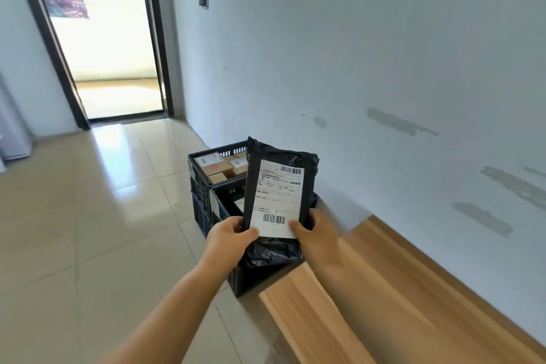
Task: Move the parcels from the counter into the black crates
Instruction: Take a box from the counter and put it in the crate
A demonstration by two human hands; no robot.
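Left hand point(229, 235) & right hand point(317, 230) pinch a black parcel point(277, 195) upright by its lower edge. It's held above the near black crate point(224, 204); boxes fill the far crate point(204, 183).

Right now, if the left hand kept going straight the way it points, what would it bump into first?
Probably the near black crate just past the left hand, which holds the black parcel above it; depth is hard to judge.

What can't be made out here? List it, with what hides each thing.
- Near black crate, head view: most of its inside is hidden by the black parcel held by the left hand and right hand.
- Shipping label: print too small.
- Wooden counter: cut off by the frame edge.
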